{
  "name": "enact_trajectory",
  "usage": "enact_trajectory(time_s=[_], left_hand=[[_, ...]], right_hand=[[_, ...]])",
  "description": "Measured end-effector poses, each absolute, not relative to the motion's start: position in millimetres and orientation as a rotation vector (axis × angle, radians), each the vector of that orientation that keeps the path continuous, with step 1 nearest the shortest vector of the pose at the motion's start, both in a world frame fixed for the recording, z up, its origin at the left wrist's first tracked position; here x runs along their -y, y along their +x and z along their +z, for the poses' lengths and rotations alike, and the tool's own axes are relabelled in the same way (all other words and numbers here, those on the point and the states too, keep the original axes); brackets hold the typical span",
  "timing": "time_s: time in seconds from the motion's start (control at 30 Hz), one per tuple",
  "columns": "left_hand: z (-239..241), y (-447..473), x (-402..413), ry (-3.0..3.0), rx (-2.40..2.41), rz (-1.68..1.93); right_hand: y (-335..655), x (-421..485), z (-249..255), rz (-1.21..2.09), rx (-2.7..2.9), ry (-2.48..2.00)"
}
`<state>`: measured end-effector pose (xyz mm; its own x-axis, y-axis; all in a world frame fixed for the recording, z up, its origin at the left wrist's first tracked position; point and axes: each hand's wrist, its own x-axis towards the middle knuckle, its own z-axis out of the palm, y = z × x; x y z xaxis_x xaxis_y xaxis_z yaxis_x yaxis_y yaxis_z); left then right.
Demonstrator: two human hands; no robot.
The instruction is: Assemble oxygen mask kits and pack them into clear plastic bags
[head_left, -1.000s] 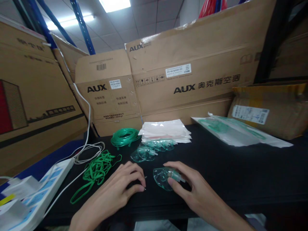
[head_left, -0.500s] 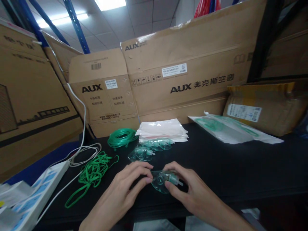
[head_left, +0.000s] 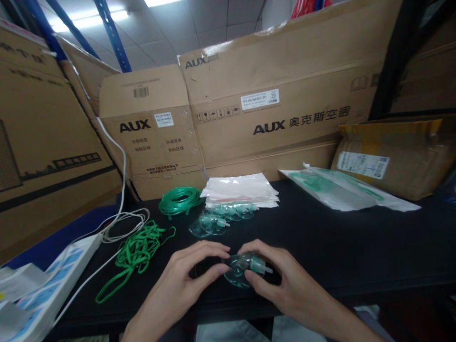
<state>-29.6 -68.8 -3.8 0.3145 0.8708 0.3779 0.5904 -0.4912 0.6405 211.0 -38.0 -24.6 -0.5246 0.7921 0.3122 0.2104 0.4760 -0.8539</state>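
Observation:
A clear green oxygen mask (head_left: pixel 238 271) lies at the front of the black table, its pale connector stub pointing right. My right hand (head_left: pixel 274 273) grips it from the right, the thumb on its near side and the fingers over its far side. At the mask's left edge, the curved thumb and fingertips of my left hand (head_left: pixel 201 270) hold the rim. The fingers partly cover the mask's edges. Just beyond lie more clear green masks (head_left: pixel 209 224), with several others in a row (head_left: pixel 235 211) behind them.
Behind the masks is a stack of white packets (head_left: pixel 240 187). Coiled green tubing (head_left: pixel 181 200) and tangled green elastic cord (head_left: pixel 140 249) lie left, near a white power strip (head_left: pixel 59 285) and cable. A bagged green item (head_left: pixel 335 190) and taped carton (head_left: pixel 388 156) sit right.
My left thumb and fingertips have spread slightly apart at the mask's left edge. The right hand keeps its grip, and the mask has barely moved. The camera view has shifted a little.

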Motion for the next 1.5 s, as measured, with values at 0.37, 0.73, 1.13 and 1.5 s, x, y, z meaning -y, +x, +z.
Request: enact_trajectory(time_s=[0.37, 0.73, 1.13, 1.5], left_hand=[[-2.6, -29.6, 69.0, 2.027, -1.352, 0.943], [-3.2, -29.7, 66.8, 1.929, -1.284, 1.004], [-1.8, -24.5, 63.3, 1.597, -1.283, 1.032], [-5.6, 17.2, 60.5, 1.465, -1.384, 1.204]], right_hand=[[211.4, 36.8, -24.9, 1.012, 1.99, -0.681], [213.3, 37.2, -24.6, 1.126, 1.953, -0.688], [213.4, 36.4, -25.3, 1.108, 1.915, -0.633], [211.8, 29.3, -32.7, 1.176, 1.726, -0.587]])
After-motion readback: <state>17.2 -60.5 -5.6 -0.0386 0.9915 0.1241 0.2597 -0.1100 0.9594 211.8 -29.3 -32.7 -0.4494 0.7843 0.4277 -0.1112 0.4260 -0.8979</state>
